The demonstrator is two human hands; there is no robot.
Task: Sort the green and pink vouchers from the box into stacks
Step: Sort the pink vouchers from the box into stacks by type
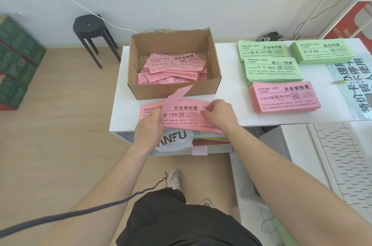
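Cardboard box (175, 90) sat open on the white table (231, 64), with a loose heap of pink vouchers (175, 68) inside it.

Just in front of the box you held a pink bundle (181, 114) low over the table.
- Left grip (150, 125): clasped on the bundle's left end, fingers curled round it.
- One raised pink voucher (179, 95) stood tilted up out of the bundle beside that thumb. Its tip crossed the box's front wall.
- Right grip (218, 115): pinching the bundle's right part, fingers curled.

Right of the box, apart from it:
- green stack marked 199 (261, 50), level with the box's far half
- green stack marked 88 (322, 51), farther right
- green stack marked 365 (271, 70), level with the box's near half
- pink stack (285, 98), level with the box's front wall

Left of the box and behind it, a black stool (90, 26) stood on the floor. Below the box, on the shelf under the table, lay a white bag (175, 139) with printed letters.
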